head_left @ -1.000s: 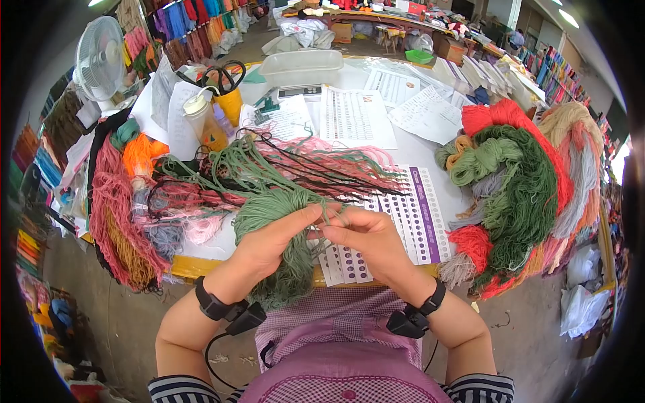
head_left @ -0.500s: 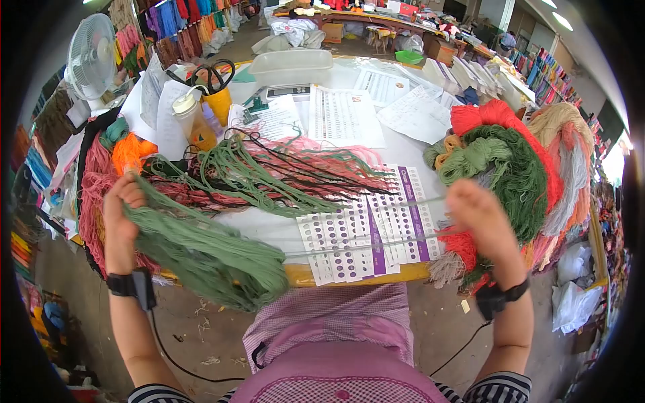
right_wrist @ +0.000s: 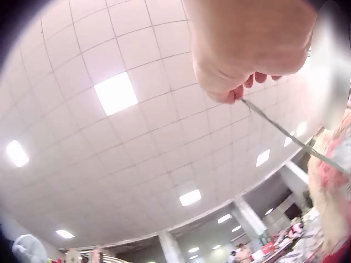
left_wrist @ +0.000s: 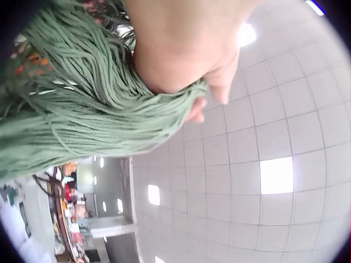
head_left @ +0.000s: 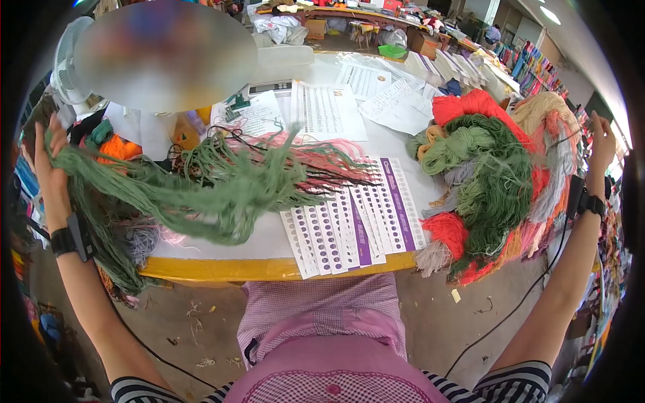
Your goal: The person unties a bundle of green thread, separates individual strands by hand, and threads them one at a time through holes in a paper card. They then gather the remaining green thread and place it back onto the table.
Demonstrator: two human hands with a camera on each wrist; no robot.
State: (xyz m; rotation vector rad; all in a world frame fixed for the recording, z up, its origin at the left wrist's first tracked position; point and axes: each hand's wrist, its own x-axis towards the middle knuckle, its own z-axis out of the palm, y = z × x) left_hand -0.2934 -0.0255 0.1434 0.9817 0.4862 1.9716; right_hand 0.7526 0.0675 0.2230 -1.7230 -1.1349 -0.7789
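At the far left of the head view, my left hand (head_left: 52,161) is raised and holds a green yarn skein (head_left: 168,195). In the left wrist view the skein (left_wrist: 104,120) runs in a thick bundle between thumb and fingers. Its loose part swings blurred over the table toward the middle. Far out to the right, my right hand (head_left: 603,144) is raised at head-view edge. Its fingertips pinch a thin green yarn strand (right_wrist: 285,134), which stretches away taut in the right wrist view; the fingers (right_wrist: 237,94) are curled.
Color cards (head_left: 336,235) lie at the table's front edge (head_left: 269,267). Red, green and pale yarn hanks (head_left: 490,181) are heaped at right. Paper sheets (head_left: 329,111) lie behind; pink and black strands (head_left: 336,164) lie mid-table. A fan (head_left: 66,64) stands at back left.
Both hands started close together at the skein, then spread wide apart and rose. The left carried the skein left and up off the front edge; the right drew strands out to the right.
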